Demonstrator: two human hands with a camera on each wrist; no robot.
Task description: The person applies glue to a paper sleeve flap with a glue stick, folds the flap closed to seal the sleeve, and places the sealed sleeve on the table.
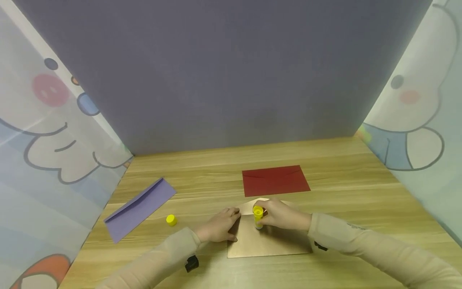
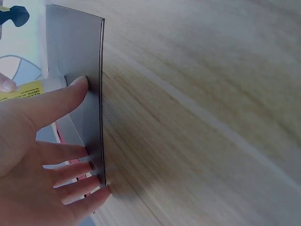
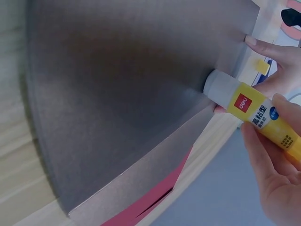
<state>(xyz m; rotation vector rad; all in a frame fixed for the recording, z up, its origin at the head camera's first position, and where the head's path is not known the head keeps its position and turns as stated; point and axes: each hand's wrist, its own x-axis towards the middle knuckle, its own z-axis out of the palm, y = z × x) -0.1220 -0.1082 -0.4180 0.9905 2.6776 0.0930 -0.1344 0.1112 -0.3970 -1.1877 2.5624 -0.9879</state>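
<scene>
Gold envelope (image 1: 268, 245): lower middle of frame | right hand (image 1: 283, 215) pinches yellow glue stick (image 1: 258, 218) on it | left hand (image 1: 218, 226) touches its edge, fingers (image 2: 80, 186) quite straight | best hold it still, rub softly

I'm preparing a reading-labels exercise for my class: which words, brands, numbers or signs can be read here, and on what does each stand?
"deli": on the red square of the glue stick.
"高粘型": on the stick's white band.
Smaller characters beside that and on the yellow part: too small or blurred to read.
Print on the stick in the left wrist view: unreadable.
Mark on the right sleeve: cannot tell whether it is writing.
</scene>
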